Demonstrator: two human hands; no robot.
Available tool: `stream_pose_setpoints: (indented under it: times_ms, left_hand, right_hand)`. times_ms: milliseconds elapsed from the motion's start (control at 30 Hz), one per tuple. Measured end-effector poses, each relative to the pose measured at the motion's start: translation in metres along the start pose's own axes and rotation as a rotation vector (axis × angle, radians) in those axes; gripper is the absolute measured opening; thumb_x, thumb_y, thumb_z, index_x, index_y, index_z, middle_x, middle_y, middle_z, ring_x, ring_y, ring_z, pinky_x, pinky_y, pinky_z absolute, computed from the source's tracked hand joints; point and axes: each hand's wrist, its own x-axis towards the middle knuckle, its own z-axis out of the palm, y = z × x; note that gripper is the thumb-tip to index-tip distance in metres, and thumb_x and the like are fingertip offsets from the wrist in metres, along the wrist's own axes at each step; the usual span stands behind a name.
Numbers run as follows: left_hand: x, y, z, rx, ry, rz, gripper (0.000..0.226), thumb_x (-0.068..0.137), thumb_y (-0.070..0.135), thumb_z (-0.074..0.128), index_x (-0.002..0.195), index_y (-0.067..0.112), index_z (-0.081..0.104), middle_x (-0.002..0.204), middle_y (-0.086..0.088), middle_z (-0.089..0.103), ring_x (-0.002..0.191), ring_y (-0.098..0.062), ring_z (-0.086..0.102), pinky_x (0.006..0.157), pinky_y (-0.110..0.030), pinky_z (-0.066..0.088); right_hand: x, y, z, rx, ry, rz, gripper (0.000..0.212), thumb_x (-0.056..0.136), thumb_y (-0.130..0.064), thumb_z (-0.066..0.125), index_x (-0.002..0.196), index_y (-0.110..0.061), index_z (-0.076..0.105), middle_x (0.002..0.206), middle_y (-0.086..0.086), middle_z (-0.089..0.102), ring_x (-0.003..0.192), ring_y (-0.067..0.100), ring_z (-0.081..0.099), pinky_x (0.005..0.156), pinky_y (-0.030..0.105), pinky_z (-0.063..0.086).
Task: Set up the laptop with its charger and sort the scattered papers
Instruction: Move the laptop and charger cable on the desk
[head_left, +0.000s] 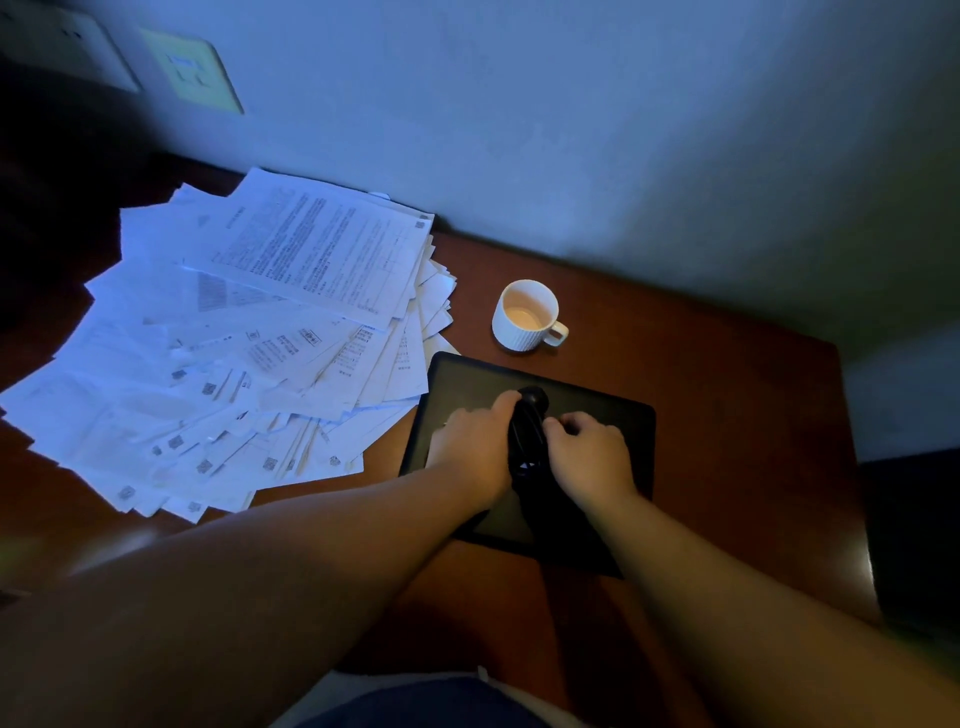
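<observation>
Both hands, left (475, 441) and right (589, 452), gripped the charger (527, 431) lying on the closed laptop (467, 384) near the desk's (701, 364) right edge. It looked a dense brick with limp cord, best held by the body.

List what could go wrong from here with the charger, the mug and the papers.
1. Both the left hand and the right hand grip the black charger bundle above the closed laptop; the mug stands just behind the laptop, so a loosened cable might knock it over.
2. The mug seems to hold liquid, and the scattered papers lie close beside it; a spill could soak them.
3. Paper corners touch or overlap the laptop's left edge, so opening or shifting the laptop may drag sheets.
</observation>
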Motion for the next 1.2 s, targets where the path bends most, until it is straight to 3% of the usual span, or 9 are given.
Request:
stream_pose_setpoints:
  times_ms: [367, 467, 500, 567, 767, 933, 1100, 1133, 1200]
  left_hand:
    - [-0.022, -0.079, -0.070, 0.089, 0.229, -0.204, 0.065, 0.090, 0.031, 0.059, 0.146, 0.039, 0.025, 0.118, -0.001, 0.066, 0.117, -0.030, 0.052, 0.093, -0.048, 0.042]
    - [-0.030, -0.106, -0.088, 0.098, 0.234, -0.256, 0.072, 0.088, 0.023, 0.062, 0.147, 0.038, 0.024, 0.112, 0.000, 0.066, 0.113, -0.029, 0.052, 0.085, -0.043, 0.040]
    - [-0.033, -0.115, -0.093, 0.107, 0.236, -0.276, 0.074, 0.087, 0.020, 0.062, 0.148, 0.037, 0.023, 0.110, 0.001, 0.066, 0.110, -0.029, 0.052, 0.082, -0.041, 0.039]
    - [-0.036, -0.135, -0.104, 0.102, 0.256, -0.314, 0.074, 0.088, 0.017, 0.061, 0.148, 0.036, 0.022, 0.105, 0.001, 0.064, 0.107, -0.028, 0.051, 0.080, -0.041, 0.037]
    - [-0.043, -0.187, -0.129, 0.110, 0.310, -0.403, 0.074, 0.090, 0.015, 0.062, 0.149, 0.033, 0.022, 0.110, -0.001, 0.065, 0.109, -0.029, 0.054, 0.088, -0.044, 0.044]
    - [-0.041, -0.220, -0.133, 0.105, 0.231, -0.511, 0.079, 0.088, 0.015, 0.066, 0.150, 0.034, 0.020, 0.115, -0.003, 0.064, 0.118, -0.030, 0.054, 0.098, -0.045, 0.047]
    - [-0.041, -0.229, -0.125, 0.051, 0.159, -0.530, 0.076, 0.090, 0.015, 0.065, 0.150, 0.032, 0.022, 0.124, -0.006, 0.059, 0.124, -0.033, 0.051, 0.101, -0.048, 0.046]
    - [-0.041, -0.228, -0.124, 0.067, 0.168, -0.521, 0.081, 0.089, 0.016, 0.067, 0.152, 0.032, 0.020, 0.130, -0.007, 0.056, 0.126, -0.034, 0.050, 0.103, -0.050, 0.045]
    - [-0.043, -0.224, -0.126, 0.094, 0.212, -0.500, 0.095, 0.086, 0.019, 0.070, 0.158, 0.034, 0.010, 0.146, -0.009, 0.044, 0.136, -0.036, 0.042, 0.111, -0.056, 0.039]
  right_hand:
    - [-0.021, -0.100, 0.049, -0.041, -0.069, -0.279, 0.060, 0.085, -0.060, 0.041, 0.133, -0.032, 0.064, 0.122, 0.006, 0.059, 0.111, 0.031, 0.058, 0.097, 0.045, 0.053]
    - [-0.029, -0.131, 0.068, -0.046, -0.090, -0.363, 0.038, 0.082, -0.054, 0.040, 0.093, -0.031, 0.069, 0.097, 0.008, 0.061, 0.097, 0.030, 0.057, 0.078, 0.036, 0.049]
    - [-0.032, -0.141, 0.075, -0.043, -0.089, -0.379, 0.027, 0.082, -0.050, 0.041, 0.074, -0.031, 0.059, 0.087, 0.009, 0.057, 0.088, 0.030, 0.054, 0.066, 0.033, 0.041]
    - [-0.039, -0.163, 0.089, -0.016, -0.107, -0.403, 0.024, 0.081, -0.045, 0.042, 0.061, -0.032, 0.042, 0.079, 0.010, 0.052, 0.078, 0.028, 0.047, 0.055, 0.030, 0.028]
    - [-0.048, -0.214, 0.132, -0.006, -0.154, -0.477, 0.019, 0.078, -0.043, 0.044, 0.066, -0.028, 0.050, 0.084, 0.011, 0.055, 0.082, 0.032, 0.055, 0.063, 0.027, 0.037]
    - [-0.062, -0.228, 0.147, -0.054, -0.276, -0.526, 0.012, 0.089, -0.025, 0.056, 0.099, -0.023, 0.061, 0.112, 0.008, 0.052, 0.096, 0.023, 0.053, 0.062, 0.017, 0.038]
    - [-0.064, -0.219, 0.150, -0.093, -0.372, -0.546, 0.034, 0.089, -0.023, 0.061, 0.123, -0.024, 0.061, 0.114, 0.006, 0.048, 0.091, 0.015, 0.054, 0.056, 0.013, 0.043]
    - [-0.063, -0.217, 0.149, -0.095, -0.371, -0.551, 0.039, 0.089, -0.023, 0.061, 0.128, -0.025, 0.060, 0.116, 0.005, 0.049, 0.097, 0.019, 0.055, 0.059, 0.012, 0.043]
    - [-0.061, -0.214, 0.142, -0.102, -0.367, -0.540, 0.048, 0.092, -0.024, 0.061, 0.140, -0.026, 0.054, 0.137, 0.004, 0.047, 0.127, 0.028, 0.049, 0.084, 0.018, 0.046]
